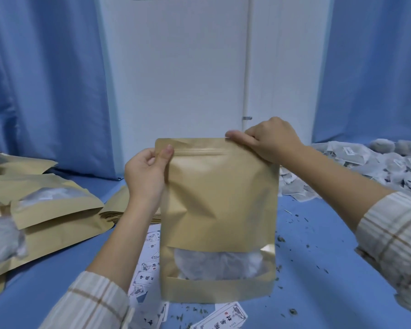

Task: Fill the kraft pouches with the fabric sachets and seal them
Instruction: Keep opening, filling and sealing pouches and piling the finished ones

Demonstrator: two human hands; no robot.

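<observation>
A kraft pouch [220,205] stands upright in front of me over the blue surface, its clear window low down showing white fabric sachets [218,264] inside. My left hand [146,173] pinches the pouch's top left corner at the zip strip, thumb on the front. My right hand [268,141] pinches the top edge near the right corner, fingers curled over it. The pouch mouth looks flat and closed along the top.
Filled kraft pouches [45,210] lie piled at the left, with a flat stack of pouches [119,213] behind my left wrist. A heap of loose sachets [377,167] lies at the right. Printed cards [142,279] and dried herb crumbs scatter on the blue surface [318,257].
</observation>
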